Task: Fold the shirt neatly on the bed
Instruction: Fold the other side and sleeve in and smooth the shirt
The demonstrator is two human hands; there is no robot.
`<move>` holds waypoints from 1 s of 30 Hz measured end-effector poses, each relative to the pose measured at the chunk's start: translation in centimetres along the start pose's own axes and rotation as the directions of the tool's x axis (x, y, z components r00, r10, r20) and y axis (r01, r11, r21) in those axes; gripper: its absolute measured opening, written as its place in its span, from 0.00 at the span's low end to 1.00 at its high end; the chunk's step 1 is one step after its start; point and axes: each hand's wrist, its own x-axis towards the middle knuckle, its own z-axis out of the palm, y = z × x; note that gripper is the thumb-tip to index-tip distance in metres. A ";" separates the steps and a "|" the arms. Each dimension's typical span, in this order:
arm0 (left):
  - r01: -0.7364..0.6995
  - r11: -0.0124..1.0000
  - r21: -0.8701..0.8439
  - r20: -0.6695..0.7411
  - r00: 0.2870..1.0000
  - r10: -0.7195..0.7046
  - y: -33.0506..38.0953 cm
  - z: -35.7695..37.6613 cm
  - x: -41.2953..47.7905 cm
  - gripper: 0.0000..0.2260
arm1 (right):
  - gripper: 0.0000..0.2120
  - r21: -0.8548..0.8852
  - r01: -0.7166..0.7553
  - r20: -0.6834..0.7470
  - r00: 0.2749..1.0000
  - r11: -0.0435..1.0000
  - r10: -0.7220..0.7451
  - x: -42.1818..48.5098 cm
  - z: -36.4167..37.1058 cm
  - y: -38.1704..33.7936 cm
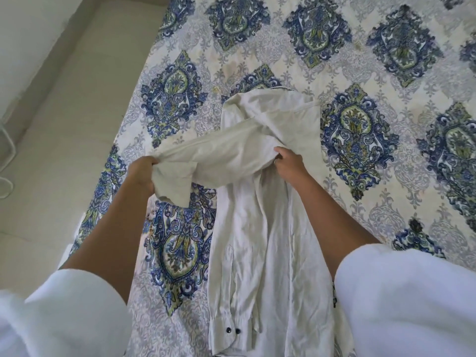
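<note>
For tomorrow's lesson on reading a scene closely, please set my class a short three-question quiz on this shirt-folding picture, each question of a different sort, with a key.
1. True or false: the shirt lies on a plain white sheet.
2. Multiple choice: what does the left hand grip? A. the collar. B. the end of a sleeve. C. a pillow.
3. Fill in: the cuff nearest the camera shows ___ dark buttons.
Key: 1 false, the bedspread is patterned in blue and green; 2 B; 3 two.
</note>
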 end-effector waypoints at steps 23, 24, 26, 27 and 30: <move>-0.062 0.907 -0.417 0.404 0.881 0.246 3.1 0.7 -5.2 0.05 | 0.09 0.061 -0.017 -0.150 0.988 0.998 0.026 0.1 1.0 -1.8; -0.060 0.949 -0.309 0.416 0.889 0.191 2.6 1.7 -5.3 0.04 | 0.09 0.155 -0.002 -0.132 0.991 0.988 0.023 0.0 1.1 -1.9; -0.065 0.992 -0.109 0.421 0.901 0.106 1.8 4.1 -5.8 0.08 | 0.08 0.333 -0.008 -0.073 0.997 0.943 0.035 -0.7 1.1 -2.3; -0.075 0.996 -0.049 0.414 0.906 0.089 1.3 5.3 -6.3 0.08 | 0.08 0.385 -0.022 -0.034 0.999 0.923 0.038 -1.3 0.9 -2.5; -0.128 0.988 0.085 0.357 0.930 0.090 0.0 8.6 -8.1 0.07 | 0.07 0.458 -0.032 0.039 0.999 0.888 0.016 -3.8 0.0 -3.1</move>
